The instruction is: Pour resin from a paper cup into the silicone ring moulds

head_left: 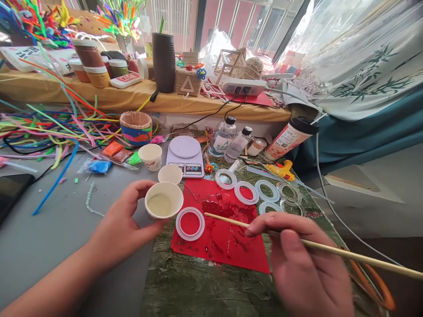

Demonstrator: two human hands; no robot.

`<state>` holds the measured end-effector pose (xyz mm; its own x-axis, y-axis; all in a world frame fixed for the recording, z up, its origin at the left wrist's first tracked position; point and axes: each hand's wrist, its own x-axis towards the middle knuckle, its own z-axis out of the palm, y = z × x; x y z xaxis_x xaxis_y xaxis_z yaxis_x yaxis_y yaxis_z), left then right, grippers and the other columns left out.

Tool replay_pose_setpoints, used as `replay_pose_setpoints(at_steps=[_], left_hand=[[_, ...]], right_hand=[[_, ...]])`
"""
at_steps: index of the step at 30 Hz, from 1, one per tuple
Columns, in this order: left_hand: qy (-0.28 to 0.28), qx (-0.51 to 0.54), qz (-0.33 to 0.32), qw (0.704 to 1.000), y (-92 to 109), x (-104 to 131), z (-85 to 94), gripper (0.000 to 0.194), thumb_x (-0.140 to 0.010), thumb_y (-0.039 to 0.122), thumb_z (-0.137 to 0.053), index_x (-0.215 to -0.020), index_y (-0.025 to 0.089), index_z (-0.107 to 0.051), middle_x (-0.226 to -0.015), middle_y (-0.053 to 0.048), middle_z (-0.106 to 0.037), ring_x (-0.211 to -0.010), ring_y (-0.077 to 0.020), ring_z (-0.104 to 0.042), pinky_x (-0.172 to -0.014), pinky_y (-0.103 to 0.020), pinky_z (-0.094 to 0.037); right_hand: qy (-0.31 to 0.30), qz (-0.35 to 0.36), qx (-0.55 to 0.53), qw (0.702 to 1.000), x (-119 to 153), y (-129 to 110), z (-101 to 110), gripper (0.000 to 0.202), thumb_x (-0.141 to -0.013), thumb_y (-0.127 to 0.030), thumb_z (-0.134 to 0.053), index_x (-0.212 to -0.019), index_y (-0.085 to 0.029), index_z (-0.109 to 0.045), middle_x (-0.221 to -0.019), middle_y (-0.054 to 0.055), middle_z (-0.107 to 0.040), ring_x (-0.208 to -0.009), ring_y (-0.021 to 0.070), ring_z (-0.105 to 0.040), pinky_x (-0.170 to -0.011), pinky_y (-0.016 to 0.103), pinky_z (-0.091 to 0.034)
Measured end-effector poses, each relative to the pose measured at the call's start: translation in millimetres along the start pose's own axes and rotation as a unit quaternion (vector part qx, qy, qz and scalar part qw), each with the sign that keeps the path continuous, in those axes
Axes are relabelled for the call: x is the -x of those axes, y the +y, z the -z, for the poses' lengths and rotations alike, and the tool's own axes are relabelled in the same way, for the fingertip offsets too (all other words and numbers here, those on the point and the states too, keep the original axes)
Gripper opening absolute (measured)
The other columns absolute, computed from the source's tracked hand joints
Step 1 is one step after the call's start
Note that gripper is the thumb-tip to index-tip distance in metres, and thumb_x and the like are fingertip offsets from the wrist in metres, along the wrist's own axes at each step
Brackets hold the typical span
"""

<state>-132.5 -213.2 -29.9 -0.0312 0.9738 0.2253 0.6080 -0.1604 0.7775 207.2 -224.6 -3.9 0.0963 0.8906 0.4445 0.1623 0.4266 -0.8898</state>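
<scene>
My left hand (127,224) is wrapped round a paper cup (164,200) that holds a pale, cloudy liquid. In my right hand (306,255) is a thin wooden stick (228,219), its tip over the red sheet (231,246). A round silicone ring mold (190,224) lies on the sheet's left part, between the cup and the stick's tip. Dark wet stains mark the sheet. More ring molds (246,193) lie at the sheet's upper right edge and beyond. Behind the held cup stands another paper cup (169,175).
Farther back are a kitchen scale (185,156), a third paper cup (150,157), two clear bottles (223,137), a tall drink cup (289,138) and a yellow glue gun (280,170). Colored pipe cleaners (49,127) spread over the left. A phone (13,193) lies at the left edge.
</scene>
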Motion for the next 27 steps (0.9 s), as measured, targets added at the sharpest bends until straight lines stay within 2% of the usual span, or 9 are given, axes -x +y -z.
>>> replay_pose_setpoints(at_steps=[4,9,13,18,22,27], left_hand=[[-0.058,-0.019,-0.022,0.998,-19,1,4.4,0.059,-0.093,0.048,-0.089,-0.146,0.031,-0.068,-0.139,-0.010,-0.088,-0.128,-0.0342,-0.088,-0.108,-0.046,-0.075],[-0.107,-0.020,-0.064,0.992,-41,10,0.2,0.068,-0.095,0.033,-0.084,-0.159,0.035,-0.064,-0.157,-0.011,-0.082,-0.144,-0.0356,-0.083,-0.110,-0.043,-0.074],[-0.110,-0.041,-0.091,0.989,-42,14,2.8,0.069,-0.098,0.031,-0.081,-0.163,0.039,-0.060,-0.158,-0.008,-0.080,-0.146,-0.0339,-0.081,-0.109,-0.040,-0.073],[-0.113,-0.072,-0.101,0.986,-39,12,6.5,0.064,-0.100,0.032,-0.080,-0.161,0.038,-0.062,-0.157,-0.008,-0.080,-0.146,-0.0336,-0.080,-0.116,-0.043,-0.070],[-0.124,-0.080,-0.101,0.984,-39,10,6.5,0.068,-0.098,0.028,-0.080,-0.163,0.041,-0.063,-0.154,-0.006,-0.081,-0.143,-0.0336,-0.081,-0.115,-0.043,-0.070],[-0.135,-0.084,-0.092,0.983,-37,8,3.7,0.067,-0.097,0.032,-0.082,-0.162,0.040,-0.066,-0.154,-0.007,-0.082,-0.142,-0.0360,-0.081,-0.114,-0.046,-0.071]], right_hand=[[-0.031,-0.047,-0.072,0.996,17,24,-17,0.018,-0.124,-0.039,-0.073,-0.121,-0.034,-0.090,-0.100,-0.001,-0.092,-0.093,0.0131,-0.088,-0.091,0.019,-0.072],[-0.025,-0.090,-0.142,0.985,28,27,-30,0.015,-0.123,-0.037,-0.076,-0.120,-0.034,-0.090,-0.101,-0.001,-0.093,-0.097,0.0131,-0.090,-0.096,0.019,-0.074],[-0.042,-0.089,-0.168,0.981,32,29,-38,0.017,-0.123,-0.032,-0.074,-0.120,-0.033,-0.091,-0.103,0.000,-0.093,-0.098,0.0138,-0.090,-0.095,0.020,-0.075],[-0.015,-0.101,-0.149,0.983,37,39,-43,0.018,-0.123,-0.032,-0.073,-0.120,-0.032,-0.090,-0.103,0.000,-0.093,-0.099,0.0129,-0.089,-0.097,0.019,-0.073],[0.000,-0.115,-0.125,0.986,37,39,-43,0.019,-0.123,-0.037,-0.073,-0.116,-0.033,-0.091,-0.100,0.000,-0.092,-0.096,0.0147,-0.088,-0.092,0.022,-0.073],[-0.005,-0.118,-0.112,0.987,33,37,-43,0.020,-0.124,-0.037,-0.072,-0.115,-0.033,-0.089,-0.099,0.001,-0.091,-0.090,0.0172,-0.087,-0.086,0.027,-0.074]])
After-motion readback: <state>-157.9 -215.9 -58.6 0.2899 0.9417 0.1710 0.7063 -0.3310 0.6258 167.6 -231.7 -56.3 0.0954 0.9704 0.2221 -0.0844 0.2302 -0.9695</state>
